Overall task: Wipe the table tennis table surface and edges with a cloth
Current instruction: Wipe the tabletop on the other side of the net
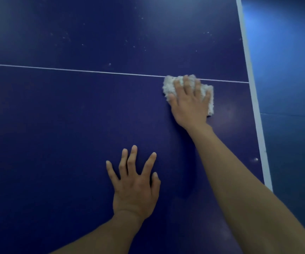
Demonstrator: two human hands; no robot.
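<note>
The dark blue table tennis table (74, 116) fills most of the view. My right hand (190, 103) presses flat on a white fluffy cloth (168, 87), which lies on the thin white centre line (93, 71) near the table's right edge. Parts of the cloth stick out left of my fingers and to the right of my palm. My left hand (135, 186) rests flat on the table nearer to me, fingers spread, holding nothing.
A broad white border stripe (254, 99) runs along the table's right edge. Beyond it lies blue floor (291, 70). Small white specks dot the far half of the table (138, 44), and one speck (256, 159) sits near the right border.
</note>
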